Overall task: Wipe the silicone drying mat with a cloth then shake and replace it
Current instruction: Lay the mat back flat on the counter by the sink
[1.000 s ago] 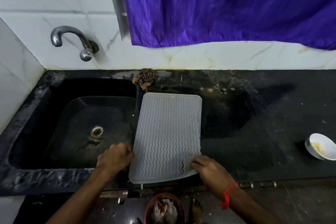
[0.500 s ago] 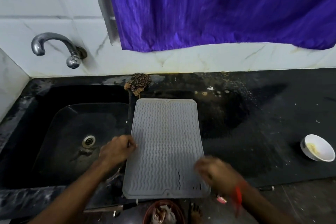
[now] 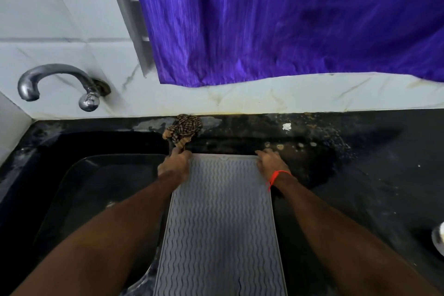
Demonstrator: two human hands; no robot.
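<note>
A person's left hand [image 3: 175, 165] and right hand [image 3: 271, 160] grip the far corners of a grey silicone drying mat [image 3: 221, 223] lying on the black counter [image 3: 374, 175] beside the sink [image 3: 72, 175]; a checked cloth [image 3: 183, 128], at 12 o'clock from the left hand, seems to touch its fingertips.

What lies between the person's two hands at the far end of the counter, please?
In the head view, the far end of the grey silicone drying mat spans the gap between the left hand and right hand, one at each far corner.
</note>
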